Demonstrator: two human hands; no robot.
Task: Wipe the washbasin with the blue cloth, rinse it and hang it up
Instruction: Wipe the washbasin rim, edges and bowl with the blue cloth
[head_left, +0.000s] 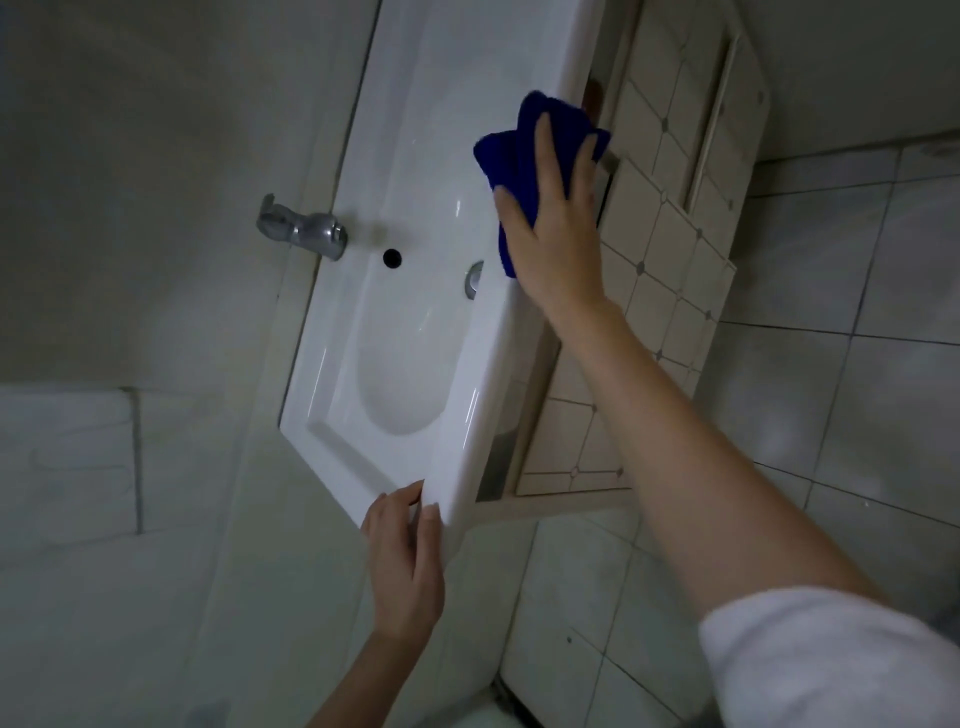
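Observation:
The white washbasin (415, 130) runs diagonally across the view, tilted by the camera angle. My right hand (556, 234) presses the bunched blue cloth (514, 156) flat against the basin's front rim, fingers spread over it. My left hand (405, 561) holds the basin's near corner, thumb and fingers curled around the edge. A chrome tap (304, 228) sticks out at the basin's back edge. The black overflow hole (391, 257) and the chrome drain plug (474, 279) sit in the bowl.
A beige cabinet door (670, 249) with a diamond tile pattern sits below the basin on the right. Pale floor tiles (841, 291) spread to the right. A grey wall (130, 182) fills the left side.

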